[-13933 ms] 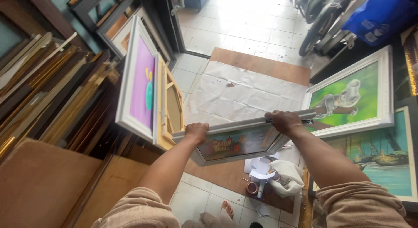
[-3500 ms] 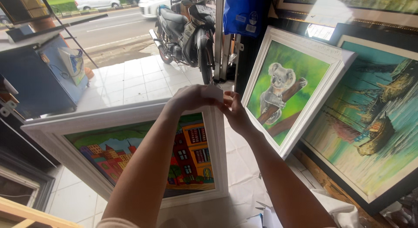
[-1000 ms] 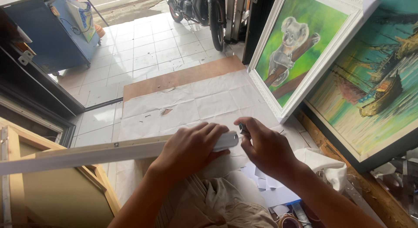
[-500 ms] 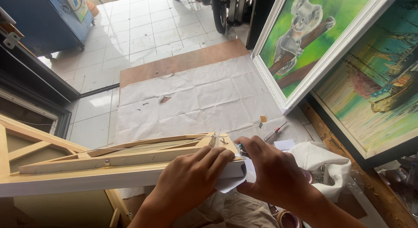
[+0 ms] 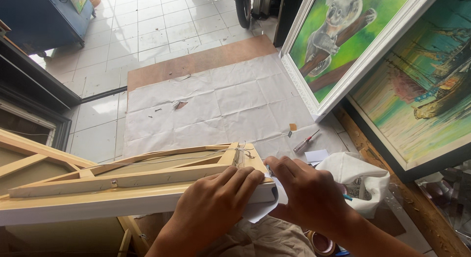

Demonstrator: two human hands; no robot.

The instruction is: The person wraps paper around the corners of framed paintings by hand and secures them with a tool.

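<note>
From the head camera I see both hands working at the corner of a framed canvas (image 5: pixel 122 188) lying face down across the lower left of the frame, its pale wooden stretcher bars up and its white outer edge toward me. My left hand (image 5: pixel 208 210), at lower centre, lies palm down over that white edge, fingers (image 5: pixel 235 181) pressed together and curled onto the wooden bar at the corner. My right hand (image 5: pixel 306 198), just to its right, meets it at the same corner, fingers bent and close together over a fold of white paper (image 5: pixel 267 205) that wraps the corner; I cannot tell for certain whether the paper is pinched or only pressed flat, since the fingertips are hidden. A thin wire (image 5: pixel 162 161) runs along the back of the frame to a knot near the corner. Beyond the frame, a creased white sheet (image 5: pixel 216 105) covers a brown board (image 5: pixel 196 63) on the tiled floor (image 5: pixel 147 21) at centre. A small screwdriver (image 5: pixel 305 141) lies on the sheet right of centre, near a crumpled white bag (image 5: pixel 355 176). A koala painting (image 5: pixel 343 36) in a white frame leans at upper right, with a boat painting (image 5: pixel 417 100) in a dark frame beside it at far right.
</note>
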